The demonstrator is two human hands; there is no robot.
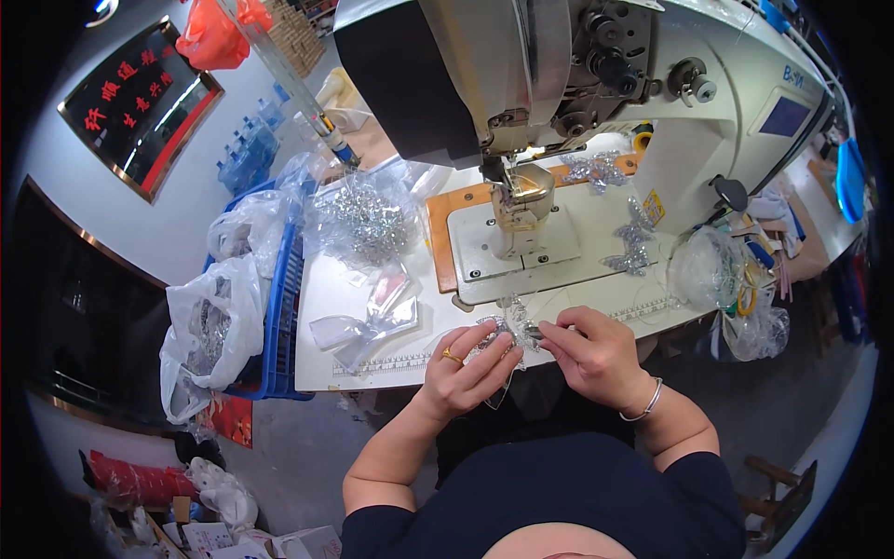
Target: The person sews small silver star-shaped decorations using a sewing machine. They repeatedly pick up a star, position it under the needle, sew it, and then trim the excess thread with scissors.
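At the front edge of the sewing table, my left hand is closed around a silvery, glittering trim piece. Part of that piece hides behind the fingers, and a thin pointed loop hangs below them. My right hand pinches a small dark metal tool against the trim's right side; its kind is too small to tell. Just beyond my hands rises the post-bed sewing machine, its needle area over the post. Two more silvery trim pieces, one by the post's right and one behind, lie on the machine bed.
A clear plastic bag of silver trim sits left of the machine. Nearer lies a translucent, bow-shaped piece. A blue crate with white bags adjoins the table's left edge. Plastic bags and scissors with yellow handles crowd the right end.
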